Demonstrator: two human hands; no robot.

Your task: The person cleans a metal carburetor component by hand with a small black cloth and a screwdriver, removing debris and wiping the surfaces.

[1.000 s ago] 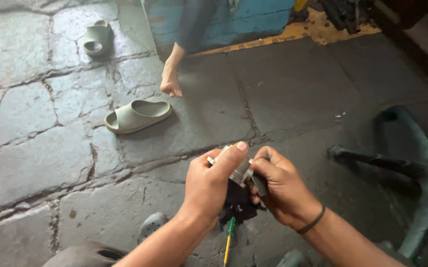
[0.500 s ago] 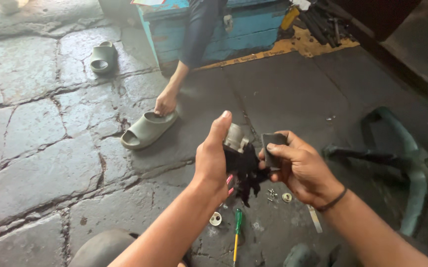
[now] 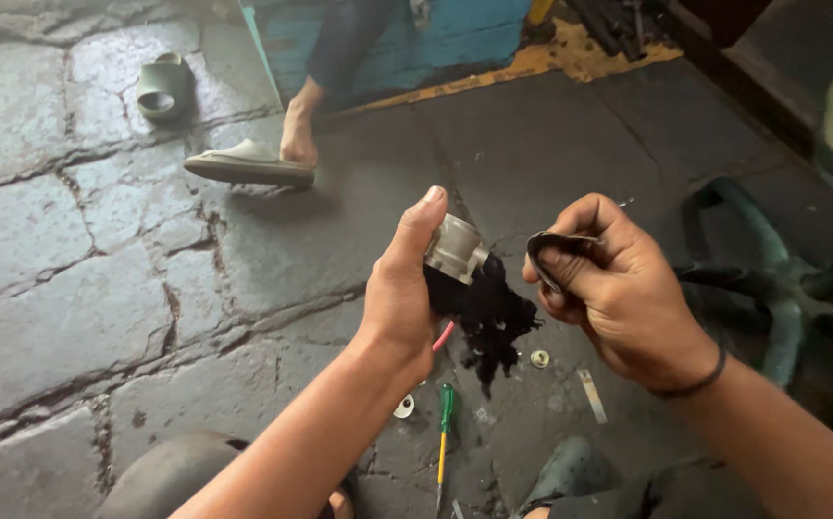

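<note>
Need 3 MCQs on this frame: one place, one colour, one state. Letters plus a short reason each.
1. Where does the screwdriver lie?
A. on the floor below the hands
B. in the right hand
C. on the blue box

2. What colour is the screwdriver's handle?
A. red
B. green
C. white

3. What does the left hand hold?
A. nothing
B. a sandal
C. a metal cylinder with a black rag

Answers:
1 A, it lies on the stone floor between the forearms.
2 B, the handle is green, the shaft yellowish.
3 C, fingers wrap the cylinder; the right hand pinches a small dark piece.
</note>
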